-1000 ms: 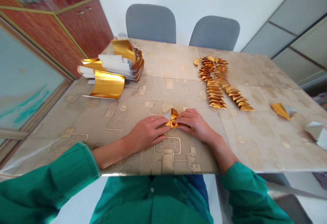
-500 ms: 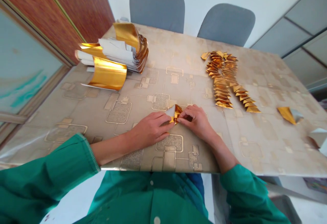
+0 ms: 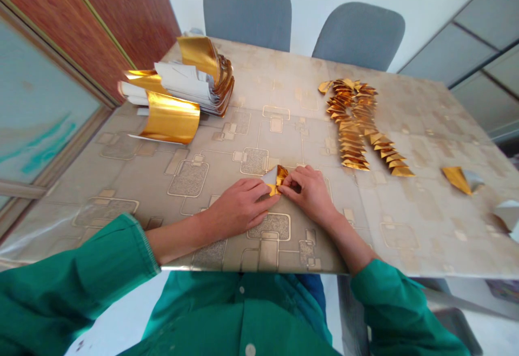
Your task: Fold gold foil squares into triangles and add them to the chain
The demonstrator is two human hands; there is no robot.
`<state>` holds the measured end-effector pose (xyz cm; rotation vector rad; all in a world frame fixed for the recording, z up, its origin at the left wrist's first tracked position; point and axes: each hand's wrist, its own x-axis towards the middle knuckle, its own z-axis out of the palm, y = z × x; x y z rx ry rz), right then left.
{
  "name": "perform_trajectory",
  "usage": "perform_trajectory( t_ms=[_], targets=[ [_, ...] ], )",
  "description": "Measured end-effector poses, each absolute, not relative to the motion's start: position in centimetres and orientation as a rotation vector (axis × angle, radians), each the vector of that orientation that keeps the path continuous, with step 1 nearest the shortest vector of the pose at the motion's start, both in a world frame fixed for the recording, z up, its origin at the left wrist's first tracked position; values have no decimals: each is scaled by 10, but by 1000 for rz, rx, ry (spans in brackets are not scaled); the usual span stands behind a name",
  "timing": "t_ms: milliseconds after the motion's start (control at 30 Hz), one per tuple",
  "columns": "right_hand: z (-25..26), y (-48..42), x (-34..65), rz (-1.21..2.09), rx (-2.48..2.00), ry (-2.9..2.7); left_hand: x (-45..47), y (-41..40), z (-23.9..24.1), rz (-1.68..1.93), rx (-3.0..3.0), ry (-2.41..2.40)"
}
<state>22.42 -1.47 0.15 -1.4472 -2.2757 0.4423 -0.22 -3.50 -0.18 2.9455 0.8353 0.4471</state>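
A small piece of gold foil paper [image 3: 276, 176], part folded with its white back showing, lies on the patterned table [image 3: 405, 226] near the front edge. My left hand [image 3: 239, 208] rests on the table with its fingertips pinching the paper's left side. My right hand [image 3: 308, 189] presses and pinches the paper's right side. Both hands have fingers closed on it. Much of the paper is hidden under my fingers.
A stack of gold and white sheets [image 3: 182, 88], some curled, sits at the back left. Rows of folded gold pieces [image 3: 359, 129] lie at the right. Loose folded pieces [image 3: 462, 179] lie near the right edge. Two grey chairs [image 3: 247, 10] stand behind the table. A wooden cabinet [image 3: 81, 15] stands left.
The view has shifted down and closer. My hands have stayed on the gold paper, with the right fingers drawing in tighter over the fold.
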Motion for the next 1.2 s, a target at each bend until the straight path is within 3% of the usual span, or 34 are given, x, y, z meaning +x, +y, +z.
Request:
perform_trajectory(
  t_ms=[633, 967, 1200],
  targets=[
    [-4, -23, 226, 390, -1543, -2136, -1, -36, 0, 469, 2904, 877],
    [-3, -12, 240, 590, -1527, -2031, -2, -36, -1, 461, 2889, 891],
    [-4, -19, 229, 408, -1599, -2063, -2, -37, -2, 494, 2894, 889]
  ],
)
